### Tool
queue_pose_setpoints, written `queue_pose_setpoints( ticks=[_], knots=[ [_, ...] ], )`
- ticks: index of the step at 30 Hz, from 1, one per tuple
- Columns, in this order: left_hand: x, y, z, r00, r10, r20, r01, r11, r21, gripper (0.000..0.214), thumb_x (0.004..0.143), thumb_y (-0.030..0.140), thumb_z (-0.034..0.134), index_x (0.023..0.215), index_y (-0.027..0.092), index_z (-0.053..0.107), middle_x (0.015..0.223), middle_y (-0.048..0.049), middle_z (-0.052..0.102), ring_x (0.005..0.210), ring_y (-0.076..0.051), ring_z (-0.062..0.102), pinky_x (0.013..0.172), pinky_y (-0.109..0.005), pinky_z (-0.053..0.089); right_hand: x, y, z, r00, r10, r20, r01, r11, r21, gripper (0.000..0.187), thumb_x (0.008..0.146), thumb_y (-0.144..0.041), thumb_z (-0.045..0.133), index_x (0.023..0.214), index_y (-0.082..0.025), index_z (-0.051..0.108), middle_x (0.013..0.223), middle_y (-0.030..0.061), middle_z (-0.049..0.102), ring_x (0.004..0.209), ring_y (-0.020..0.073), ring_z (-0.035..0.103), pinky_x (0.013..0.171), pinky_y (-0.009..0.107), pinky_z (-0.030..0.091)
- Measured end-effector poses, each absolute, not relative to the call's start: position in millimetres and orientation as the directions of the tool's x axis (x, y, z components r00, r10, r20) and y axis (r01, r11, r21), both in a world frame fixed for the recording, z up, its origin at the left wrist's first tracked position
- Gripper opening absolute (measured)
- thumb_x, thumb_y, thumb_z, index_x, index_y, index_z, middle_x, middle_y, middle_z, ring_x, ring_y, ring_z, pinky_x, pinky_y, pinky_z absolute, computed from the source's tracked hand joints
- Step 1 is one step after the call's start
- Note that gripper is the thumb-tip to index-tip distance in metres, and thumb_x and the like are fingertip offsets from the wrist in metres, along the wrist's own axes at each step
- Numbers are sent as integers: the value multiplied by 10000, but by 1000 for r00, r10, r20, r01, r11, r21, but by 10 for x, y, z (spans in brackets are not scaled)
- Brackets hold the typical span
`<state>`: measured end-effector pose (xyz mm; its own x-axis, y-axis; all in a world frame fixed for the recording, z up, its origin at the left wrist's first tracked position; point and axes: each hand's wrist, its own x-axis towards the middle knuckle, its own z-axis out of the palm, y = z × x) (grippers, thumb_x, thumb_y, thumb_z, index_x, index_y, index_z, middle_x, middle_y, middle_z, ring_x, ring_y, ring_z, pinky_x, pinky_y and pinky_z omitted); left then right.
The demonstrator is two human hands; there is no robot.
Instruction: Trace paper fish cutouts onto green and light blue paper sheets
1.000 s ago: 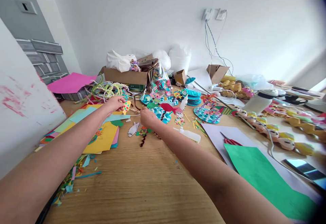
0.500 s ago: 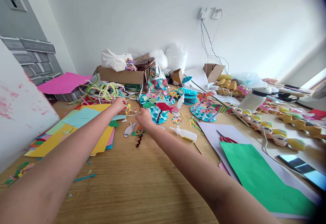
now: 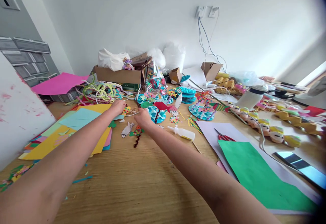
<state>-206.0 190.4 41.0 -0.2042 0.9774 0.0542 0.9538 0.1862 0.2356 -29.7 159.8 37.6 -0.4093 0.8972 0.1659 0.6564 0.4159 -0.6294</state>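
Note:
My left hand (image 3: 119, 107) is closed with its fingertips at a small yellow paper cutout with coloured dots (image 3: 126, 110), near the far side of the table. To its right, my right hand (image 3: 143, 118) is closed too, its fingertips hidden from me. A thin white cord (image 3: 131, 115) runs between the two hands; whether the right fingers grip it is unclear. Just in front lie a grey-and-white paper fish (image 3: 127, 130) and a colourful paper fish (image 3: 137, 131) with a dark red wavy strip (image 3: 137, 141). Beyond the right hand is a blue wave-patterned disc (image 3: 158, 118) bearing a red paper fish (image 3: 161, 106).
A glue bottle (image 3: 183, 133) lies right of centre. Coloured paper sheets (image 3: 102, 139) are stacked left. Red-handled scissors (image 3: 226, 137) and green paper (image 3: 262, 173) rest on the right. Pipe cleaners (image 3: 104, 91) and a cardboard box (image 3: 117, 76) stand behind; a phone (image 3: 300, 166) lies far right.
The yellow dotted cutout has dropped slightly and turned in my left fingers. Both hands have stayed nearly in place, while the whole view has shifted a little.

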Motion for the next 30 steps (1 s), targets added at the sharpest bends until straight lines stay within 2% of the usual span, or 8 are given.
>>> queue_pose_setpoints(
  ticks=[7, 9, 13, 17, 21, 26, 30],
  knots=[
    [-2134, 1694, 615, -111, 980, 165, 990, 94, 106, 293, 880, 336, 540, 1109, 153, 560, 1122, -80, 583, 964, -201, 583, 821, -418, 501, -282, 1567, 395, -446, 882, 153, 708, 452, -544, 360, 752, -115, 510, 1099, -102, 604, 1219, 129, 556, 1126, 171, 517, 959, 201, 379],
    [-2227, 1545, 726, -129, 972, 198, 990, 115, 79, 251, 872, 339, 544, 1017, 140, 596, 1032, -67, 615, 926, -197, 590, 809, -401, 489, -261, 1545, 397, -464, 874, 144, 727, 469, -502, 372, 759, -109, 507, 1122, -93, 587, 1256, 143, 522, 1117, 171, 523, 942, 198, 392],
    [-2478, 1122, 887, -201, 954, 223, 980, 196, 46, 196, 796, 320, 556, 676, 178, 617, 750, -40, 638, 813, -224, 608, 689, -292, 435, -198, 1476, 407, -521, 846, 115, 762, 521, -386, 403, 780, -107, 496, 1178, -109, 558, 1293, 153, 473, 1045, 184, 566, 846, 222, 457],
    [-2678, 679, 910, -248, 952, 181, 969, 242, 57, 200, 747, 292, 508, 585, 207, 587, 617, -17, 612, 671, -201, 583, 581, -259, 376, -143, 1405, 425, -571, 818, 65, 790, 569, -227, 353, 778, -107, 514, 1117, -121, 614, 1238, 166, 507, 1015, 248, 581, 804, 314, 480],
    [-2777, 365, 868, -240, 962, 132, 969, 230, 87, 144, 698, 253, 499, 613, 224, 611, 659, 4, 638, 688, -187, 576, 618, -244, 386, -161, 1403, 432, -606, 794, 42, 790, 607, -85, 326, 834, -75, 430, 1077, -95, 646, 1184, 198, 546, 1119, 295, 515, 835, 375, 457],
    [-2940, 117, 877, -279, 955, 97, 956, 267, 123, 148, 662, 208, 497, 684, 231, 642, 814, -11, 683, 835, -212, 600, 740, -251, 410, -216, 1426, 485, -643, 766, 8, 766, 643, 24, 327, 849, -51, 395, 1025, -84, 669, 1052, 197, 613, 1059, 281, 547, 798, 363, 456],
    [-3110, -24, 896, -353, 934, 55, 928, 342, 149, 190, 611, 213, 524, 744, 225, 660, 877, -25, 691, 882, -232, 605, 772, -257, 418, -140, 1305, 611, -696, 715, 61, 718, 692, 72, 324, 844, -63, 405, 1056, -101, 647, 1154, 198, 549, 1079, 295, 522, 787, 373, 459]
  ],
)
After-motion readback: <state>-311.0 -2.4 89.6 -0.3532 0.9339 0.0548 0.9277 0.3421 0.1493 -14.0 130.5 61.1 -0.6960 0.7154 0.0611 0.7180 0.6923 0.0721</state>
